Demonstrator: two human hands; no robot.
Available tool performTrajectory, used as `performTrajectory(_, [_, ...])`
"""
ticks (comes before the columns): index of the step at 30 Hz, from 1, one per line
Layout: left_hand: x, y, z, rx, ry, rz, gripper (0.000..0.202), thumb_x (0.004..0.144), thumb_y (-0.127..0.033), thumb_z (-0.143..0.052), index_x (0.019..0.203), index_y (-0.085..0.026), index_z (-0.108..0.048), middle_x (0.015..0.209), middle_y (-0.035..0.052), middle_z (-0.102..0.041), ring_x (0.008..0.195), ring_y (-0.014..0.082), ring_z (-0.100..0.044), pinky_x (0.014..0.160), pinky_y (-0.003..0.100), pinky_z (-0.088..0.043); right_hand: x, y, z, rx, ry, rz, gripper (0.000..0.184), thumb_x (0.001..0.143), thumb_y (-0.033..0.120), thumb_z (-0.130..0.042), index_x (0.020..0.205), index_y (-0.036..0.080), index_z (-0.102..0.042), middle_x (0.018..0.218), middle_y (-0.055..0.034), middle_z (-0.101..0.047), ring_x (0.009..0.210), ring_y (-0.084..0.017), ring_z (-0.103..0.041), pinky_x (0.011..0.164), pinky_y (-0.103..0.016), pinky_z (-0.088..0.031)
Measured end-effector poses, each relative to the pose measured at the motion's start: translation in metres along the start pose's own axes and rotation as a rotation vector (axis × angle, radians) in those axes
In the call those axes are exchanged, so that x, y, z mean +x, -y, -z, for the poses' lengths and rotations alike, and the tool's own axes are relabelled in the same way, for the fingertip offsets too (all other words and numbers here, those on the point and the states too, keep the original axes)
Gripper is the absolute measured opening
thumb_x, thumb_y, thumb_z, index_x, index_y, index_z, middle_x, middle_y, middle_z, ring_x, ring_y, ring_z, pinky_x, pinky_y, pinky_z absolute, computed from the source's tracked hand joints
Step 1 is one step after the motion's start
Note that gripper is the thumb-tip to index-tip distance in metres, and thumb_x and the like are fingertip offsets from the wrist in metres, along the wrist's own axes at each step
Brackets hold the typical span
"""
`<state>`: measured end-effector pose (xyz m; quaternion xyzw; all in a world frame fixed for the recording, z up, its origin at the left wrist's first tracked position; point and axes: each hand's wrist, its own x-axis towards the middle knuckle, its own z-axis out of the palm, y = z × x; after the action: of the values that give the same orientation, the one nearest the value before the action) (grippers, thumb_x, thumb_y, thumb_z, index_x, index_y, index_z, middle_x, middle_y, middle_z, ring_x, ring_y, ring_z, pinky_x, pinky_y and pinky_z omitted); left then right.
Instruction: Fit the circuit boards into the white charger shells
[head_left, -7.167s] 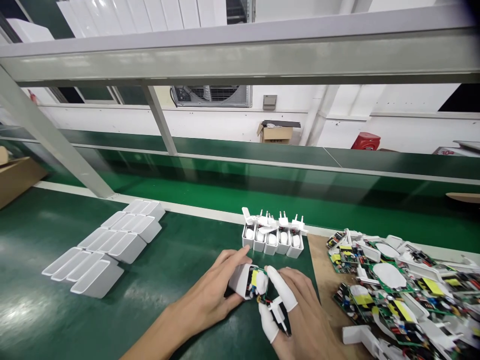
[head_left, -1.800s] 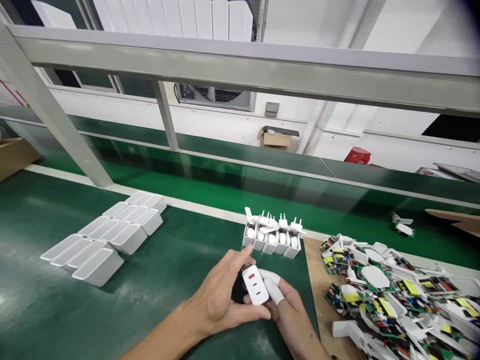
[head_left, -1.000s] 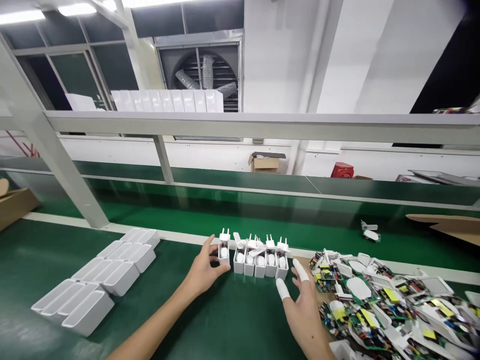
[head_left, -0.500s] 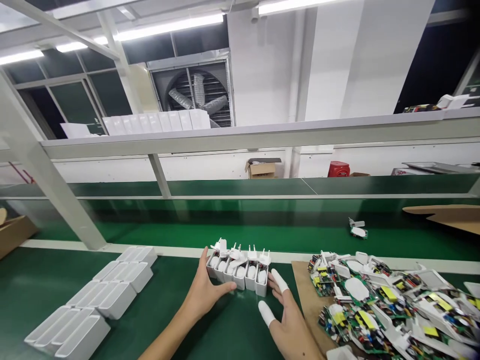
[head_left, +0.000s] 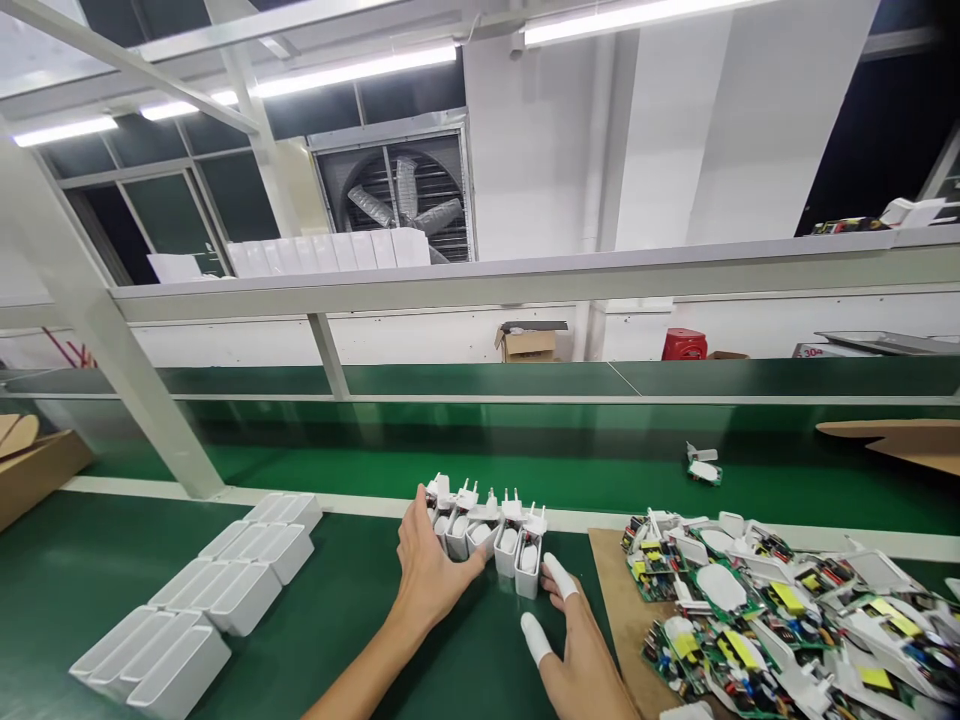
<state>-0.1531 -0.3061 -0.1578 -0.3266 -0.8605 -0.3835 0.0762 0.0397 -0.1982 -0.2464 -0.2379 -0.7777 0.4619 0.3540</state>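
A row of white plug-in charger housings (head_left: 528, 560) stands upright on the green bench, with two-pin plug parts (head_left: 513, 505) and white inner pieces sitting in their open tops. My left hand (head_left: 431, 555) is closed round the left end of this row, fingers at the far left side and thumb along the front, hiding some of the housings. At the right end, my right hand (head_left: 574, 635) has its fingertips close to the last housing. Its thumb is spread apart, and white finger cots cover the thumb and a finger.
Empty white housings (head_left: 176, 655) lie in grouped rows on the left. On the right, circuit boards with white covers (head_left: 750, 610) are heaped on brown cardboard (head_left: 604, 560). One board assembly (head_left: 703, 465) lies on the green surface beyond the pale strip. A slanted post (head_left: 142, 380) rises at left.
My left hand has shifted slightly right and closed in on the row, its thumb now further along the front. My right hand stays by the right end. The camera view has tilted slightly.
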Motion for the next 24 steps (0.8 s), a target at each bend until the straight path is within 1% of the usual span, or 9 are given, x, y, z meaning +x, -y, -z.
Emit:
performTrajectory(4, [0.007, 0.004, 0.001, 0.043, 0.015, 0.020, 0.134, 0.070, -0.059, -0.084, 0.167, -0.018, -0.001, 0.166, 0.0256, -0.026, 0.154, 0.0501, -0.029, 0.118, 0.069, -0.033, -0.002, -0.001, 0.001, -0.034, 0.013, 0.044, 0.068, 0.095, 0.026, -0.064, 0.160, 0.025, -0.042, 0.157, -0.0128, -0.055, 0.138, -0.031, -0.061, 0.116, -0.046, -0.052])
performTrajectory(7, [0.012, 0.006, -0.003, 0.015, 0.016, 0.000, 0.131, 0.071, -0.056, -0.084, 0.167, -0.020, -0.002, 0.166, 0.0242, -0.027, 0.155, 0.0485, -0.029, 0.119, 0.069, -0.033, -0.003, -0.002, 0.000, -0.069, 0.022, 0.067, 0.067, 0.097, 0.025, -0.061, 0.161, 0.023, -0.040, 0.160, -0.0141, -0.051, 0.143, -0.031, -0.056, 0.119, -0.047, -0.049])
performTrajectory(11, [0.020, 0.008, -0.013, -0.016, 0.014, -0.066, 0.128, 0.072, -0.050, -0.084, 0.167, -0.019, -0.004, 0.163, 0.0224, -0.032, 0.153, 0.0469, -0.032, 0.121, 0.067, -0.031, -0.002, -0.005, -0.001, -0.112, 0.043, 0.061, 0.068, 0.100, 0.024, -0.055, 0.164, 0.023, -0.033, 0.161, -0.0149, -0.049, 0.146, -0.031, -0.054, 0.120, -0.049, -0.048])
performTrajectory(16, [0.026, 0.009, -0.023, -0.029, 0.012, -0.119, 0.126, 0.074, -0.050, -0.082, 0.168, -0.018, -0.005, 0.158, 0.0223, -0.039, 0.147, 0.0462, -0.038, 0.118, 0.066, -0.034, -0.002, -0.011, -0.003, -0.097, 0.032, 0.086, 0.068, 0.097, 0.022, -0.058, 0.162, 0.024, -0.037, 0.159, -0.0144, -0.050, 0.145, -0.031, -0.055, 0.122, -0.047, -0.046])
performTrajectory(19, [0.030, 0.009, -0.027, -0.044, 0.027, -0.145, 0.129, 0.074, -0.051, -0.084, 0.168, -0.018, -0.003, 0.153, 0.0222, -0.042, 0.144, 0.0457, -0.041, 0.117, 0.066, -0.036, -0.002, -0.011, -0.006, -0.094, -0.001, 0.067, 0.067, 0.097, 0.023, -0.058, 0.161, 0.023, -0.038, 0.159, -0.0150, -0.049, 0.144, -0.032, -0.055, 0.121, -0.047, -0.047])
performTrajectory(21, [0.034, 0.011, -0.029, -0.057, 0.038, -0.173, 0.131, 0.073, -0.051, -0.085, 0.168, -0.017, -0.002, 0.151, 0.0211, -0.044, 0.142, 0.0437, -0.044, 0.117, 0.063, -0.037, -0.002, -0.009, -0.011, -0.095, -0.061, 0.057, 0.067, 0.097, 0.023, -0.055, 0.161, 0.024, -0.036, 0.159, -0.0143, -0.049, 0.143, -0.032, -0.055, 0.121, -0.047, -0.047])
performTrajectory(24, [0.041, 0.012, -0.032, -0.076, 0.057, -0.214, 0.134, 0.071, -0.056, -0.086, 0.169, -0.016, -0.003, 0.148, 0.0196, -0.046, 0.140, 0.0413, -0.047, 0.117, 0.059, -0.040, -0.002, -0.004, -0.019, -0.109, -0.167, 0.061, 0.066, 0.098, 0.021, -0.048, 0.162, 0.025, -0.032, 0.156, -0.0134, -0.050, 0.140, -0.031, -0.057, 0.122, -0.049, -0.045])
